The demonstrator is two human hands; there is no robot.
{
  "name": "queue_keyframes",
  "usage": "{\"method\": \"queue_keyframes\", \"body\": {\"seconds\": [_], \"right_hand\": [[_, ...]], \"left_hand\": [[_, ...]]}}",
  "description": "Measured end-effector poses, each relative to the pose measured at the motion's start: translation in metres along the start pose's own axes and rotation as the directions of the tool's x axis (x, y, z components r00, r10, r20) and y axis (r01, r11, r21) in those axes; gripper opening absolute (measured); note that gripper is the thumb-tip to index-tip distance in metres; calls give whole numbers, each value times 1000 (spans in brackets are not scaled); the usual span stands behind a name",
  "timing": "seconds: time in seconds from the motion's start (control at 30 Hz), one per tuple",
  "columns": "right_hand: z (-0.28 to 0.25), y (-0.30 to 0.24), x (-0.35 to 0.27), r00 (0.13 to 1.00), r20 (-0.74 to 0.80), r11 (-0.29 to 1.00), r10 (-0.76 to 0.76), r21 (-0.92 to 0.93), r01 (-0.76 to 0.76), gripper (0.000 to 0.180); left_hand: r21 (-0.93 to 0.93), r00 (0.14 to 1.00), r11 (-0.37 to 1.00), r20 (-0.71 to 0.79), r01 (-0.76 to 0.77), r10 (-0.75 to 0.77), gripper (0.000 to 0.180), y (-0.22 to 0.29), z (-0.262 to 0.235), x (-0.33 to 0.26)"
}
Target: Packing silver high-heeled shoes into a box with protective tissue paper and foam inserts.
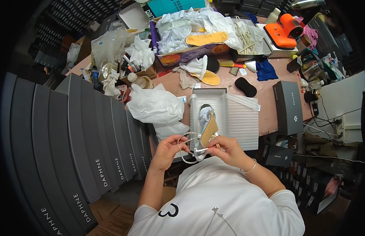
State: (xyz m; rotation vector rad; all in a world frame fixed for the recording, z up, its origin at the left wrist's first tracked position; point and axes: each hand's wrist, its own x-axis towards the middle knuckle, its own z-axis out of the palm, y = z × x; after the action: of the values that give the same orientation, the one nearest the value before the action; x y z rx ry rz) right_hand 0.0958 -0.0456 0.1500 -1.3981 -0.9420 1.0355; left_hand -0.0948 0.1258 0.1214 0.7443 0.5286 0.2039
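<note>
Stacked dark grey boxes (94, 133) line the left of the frame, beside a pinkish table (268, 118) cluttered with crumpled white paper (155, 104). At lower centre, the left hand (169, 152) pinches the thin looped strap (189, 162) of a silver sandal (207, 133); the right hand (229, 151) is closed on its rear end. Fingers partly hide that end, and the upper-left shelves (66, 19) fade into the dark rim.

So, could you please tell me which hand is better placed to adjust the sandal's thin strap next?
Probably the left hand: it holds the strap, while the right hand is busy gripping the sandal near its heel.
</note>
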Motion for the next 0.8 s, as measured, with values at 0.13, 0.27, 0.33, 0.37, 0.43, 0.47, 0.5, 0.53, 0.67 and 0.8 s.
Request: {"method": "queue_keyframes", "body": {"seconds": [0.13, 0.27, 0.33, 0.37, 0.43, 0.47, 0.5, 0.53, 0.67, 0.8], "right_hand": [[-1, 12, -1, 966, -18, 638, 258, 754, -156, 10], [-2, 13, 5, 943, -23, 276, 333, 958, -75, 10], [-2, 15, 4, 947, 2, 173, 321, 983, -61, 9], [-1, 11, 4, 936, -2, 204, 351, 976, -75, 10], [5, -6, 7, 914, 0, 258, 407, 959, -115, 11], [7, -8, 8, 913, -17, 260, 408, 961, -98, 13], [9, -8, 9, 911, -44, 264, 409, 962, -72, 14], [10, -9, 8, 907, -67, 266, 416, 963, -51, 16], [11, -20, 8, 914, -46, 297, 404, 951, -83, 18], [6, -33, 7, 951, 52, 316, 305, 936, -152, 21]], "left_hand": [[-579, 990, 815, 127, 25, 60, 48, -3, 5, 5], [-466, 986, 879, 69, -104, 153, 58, 1, 25, 10], [-157, 977, 969, -120, -192, 174, 47, 2, 33, 16], [37, 965, 971, -104, -237, 240, 42, -2, 24, 25], [414, 931, 855, -47, -312, 363, 35, -14, 2, 44], [544, 925, 770, 34, -335, 378, 33, -14, 0, 43], [596, 896, 695, 100, -403, 433, 36, -10, 8, 44], [638, 862, 616, 165, -463, 478, 39, -7, 21, 40], [862, 762, 174, 307, -477, 570, 54, -15, 48, 44], [818, 817, 336, 254, -467, 518, 44, -25, 46, 55]]}}
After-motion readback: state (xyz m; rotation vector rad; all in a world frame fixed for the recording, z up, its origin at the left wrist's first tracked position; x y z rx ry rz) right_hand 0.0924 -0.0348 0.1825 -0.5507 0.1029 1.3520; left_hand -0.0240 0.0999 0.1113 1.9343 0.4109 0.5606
